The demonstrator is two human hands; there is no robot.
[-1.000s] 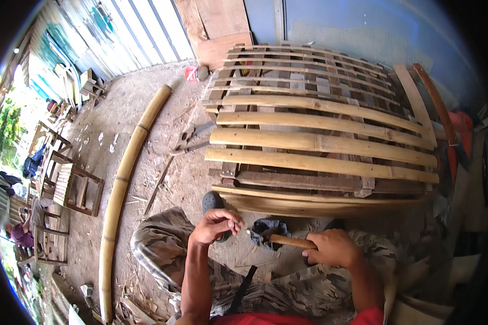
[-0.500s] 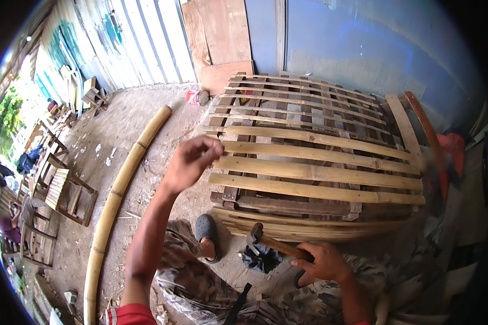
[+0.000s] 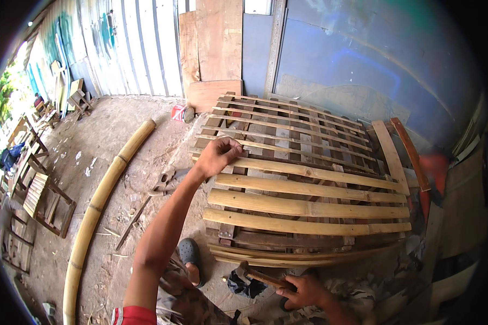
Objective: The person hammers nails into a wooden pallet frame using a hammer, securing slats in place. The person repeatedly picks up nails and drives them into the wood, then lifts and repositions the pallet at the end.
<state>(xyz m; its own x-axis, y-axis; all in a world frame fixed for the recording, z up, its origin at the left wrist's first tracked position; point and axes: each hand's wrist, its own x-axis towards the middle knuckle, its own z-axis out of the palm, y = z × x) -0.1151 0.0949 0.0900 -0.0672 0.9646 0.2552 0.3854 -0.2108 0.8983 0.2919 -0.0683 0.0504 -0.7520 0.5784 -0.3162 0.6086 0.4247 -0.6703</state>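
Note:
My left hand (image 3: pixel 219 155) is pinched closed above the left end of a bamboo slat (image 3: pixel 309 171); whatever its fingertips may hold is too small to make out. Several split bamboo slats lie side by side across a dark wooden frame (image 3: pixel 287 239), with thinner strips (image 3: pixel 303 118) toward its far side. Low in front of the frame, my right hand (image 3: pixel 305 292) grips a hammer (image 3: pixel 265 278) by its wooden handle, the head pointing left.
A long bamboo pole (image 3: pixel 95 208) lies on the dirt floor at left. Beneath the hammer is a black plastic bag (image 3: pixel 246 285). Loose bamboo strips (image 3: pixel 298 259) lie along the frame's near side. Boards (image 3: pixel 390 154) lean at right, and wooden chairs (image 3: pixel 49 200) stand far left.
The view has shifted, so the frame sits lower in the picture. My left hand has moved farther across the slats, still pinched. My right hand keeps the hammer low by the near side.

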